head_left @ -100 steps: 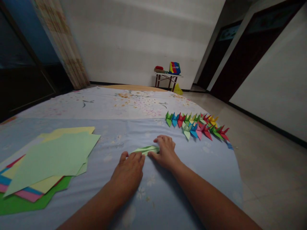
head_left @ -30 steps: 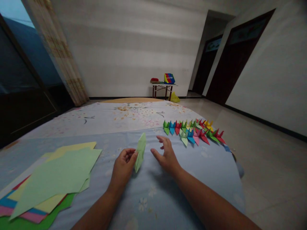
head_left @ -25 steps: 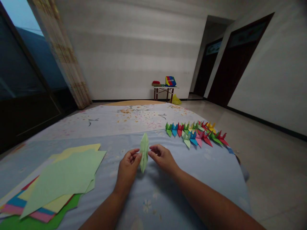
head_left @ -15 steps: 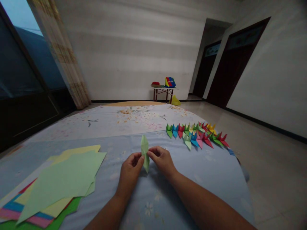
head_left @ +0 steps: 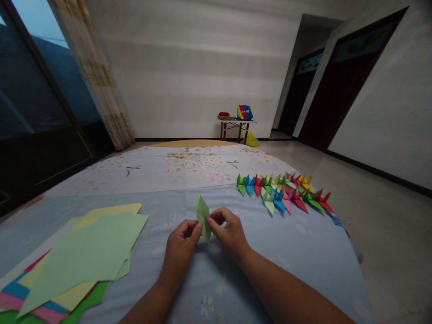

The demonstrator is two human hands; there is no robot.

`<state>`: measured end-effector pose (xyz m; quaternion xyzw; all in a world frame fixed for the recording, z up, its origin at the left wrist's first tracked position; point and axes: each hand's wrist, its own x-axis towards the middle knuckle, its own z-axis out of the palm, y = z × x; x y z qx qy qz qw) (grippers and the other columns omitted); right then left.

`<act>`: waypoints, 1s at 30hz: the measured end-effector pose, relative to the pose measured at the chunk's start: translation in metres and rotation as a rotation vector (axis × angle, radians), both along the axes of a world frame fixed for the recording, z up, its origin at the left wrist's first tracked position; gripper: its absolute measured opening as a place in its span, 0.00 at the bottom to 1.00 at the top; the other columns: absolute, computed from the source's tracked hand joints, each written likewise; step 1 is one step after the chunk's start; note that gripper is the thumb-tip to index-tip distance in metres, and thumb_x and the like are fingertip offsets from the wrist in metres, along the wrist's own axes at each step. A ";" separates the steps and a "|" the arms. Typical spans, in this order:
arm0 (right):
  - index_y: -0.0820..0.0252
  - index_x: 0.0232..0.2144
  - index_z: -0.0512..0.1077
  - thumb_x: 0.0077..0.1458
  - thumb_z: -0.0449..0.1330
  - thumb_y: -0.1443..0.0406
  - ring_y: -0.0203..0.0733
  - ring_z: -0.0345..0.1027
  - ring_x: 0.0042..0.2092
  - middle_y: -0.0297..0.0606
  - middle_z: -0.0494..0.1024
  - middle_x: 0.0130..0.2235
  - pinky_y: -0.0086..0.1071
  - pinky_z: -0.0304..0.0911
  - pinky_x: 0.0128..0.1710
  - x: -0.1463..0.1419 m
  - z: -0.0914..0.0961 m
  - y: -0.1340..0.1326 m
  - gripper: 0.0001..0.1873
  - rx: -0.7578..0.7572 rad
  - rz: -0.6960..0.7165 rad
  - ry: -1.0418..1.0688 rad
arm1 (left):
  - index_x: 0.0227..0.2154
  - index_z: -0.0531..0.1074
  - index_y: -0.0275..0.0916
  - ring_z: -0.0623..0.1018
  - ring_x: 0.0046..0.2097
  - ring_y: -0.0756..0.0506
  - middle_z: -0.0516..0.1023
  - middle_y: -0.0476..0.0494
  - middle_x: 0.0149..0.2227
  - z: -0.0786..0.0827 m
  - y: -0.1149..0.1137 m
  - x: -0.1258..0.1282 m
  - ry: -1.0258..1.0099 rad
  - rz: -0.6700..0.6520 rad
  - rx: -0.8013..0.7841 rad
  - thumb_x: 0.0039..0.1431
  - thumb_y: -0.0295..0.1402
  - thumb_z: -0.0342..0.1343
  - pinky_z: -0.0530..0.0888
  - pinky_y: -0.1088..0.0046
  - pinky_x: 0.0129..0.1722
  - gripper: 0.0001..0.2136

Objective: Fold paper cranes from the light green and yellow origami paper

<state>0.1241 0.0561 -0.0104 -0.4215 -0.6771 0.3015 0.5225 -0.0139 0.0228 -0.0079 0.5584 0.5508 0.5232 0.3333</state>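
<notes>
Jointly held, folded pale-green origami paper (head_left: 203,211)
Left hand (head_left: 183,239) and right hand (head_left: 231,231) clamp thumbs and fingers on opposite sides.

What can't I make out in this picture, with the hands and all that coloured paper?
All in the head view:
- The middle of the light-green folded paper: fingertips of the left hand and right hand partly cover it.
- Lower sheets: mostly under the light-green top sheet; picture edges cut some off.
- Origami cranes: overlapping, so their exact number is unclear.
- Lettering on the multicoloured box: too small.
</notes>
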 end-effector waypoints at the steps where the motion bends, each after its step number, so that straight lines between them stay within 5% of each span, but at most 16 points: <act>1: 0.61 0.26 0.70 0.49 0.58 0.66 0.33 0.63 0.28 0.33 0.71 0.26 0.26 0.60 0.30 0.000 0.000 0.000 0.03 -0.010 0.003 0.002 | 0.26 0.72 0.37 0.74 0.30 0.47 0.76 0.49 0.25 0.000 -0.001 0.000 0.011 -0.002 0.000 0.52 0.41 0.54 0.69 0.74 0.33 0.11; 20: 0.59 0.29 0.70 0.50 0.59 0.68 0.35 0.64 0.32 0.34 0.71 0.28 0.30 0.62 0.33 0.001 0.002 -0.006 0.01 0.252 0.046 -0.030 | 0.29 0.74 0.38 0.77 0.33 0.46 0.79 0.48 0.29 0.000 -0.003 0.000 0.064 0.022 0.044 0.51 0.41 0.55 0.70 0.73 0.36 0.11; 30: 0.60 0.28 0.70 0.50 0.58 0.68 0.34 0.63 0.29 0.33 0.69 0.26 0.28 0.61 0.30 -0.001 0.006 -0.009 0.01 0.216 0.028 -0.013 | 0.27 0.75 0.39 0.77 0.32 0.45 0.79 0.48 0.28 0.007 -0.008 0.004 0.160 0.056 0.082 0.52 0.42 0.54 0.71 0.72 0.35 0.12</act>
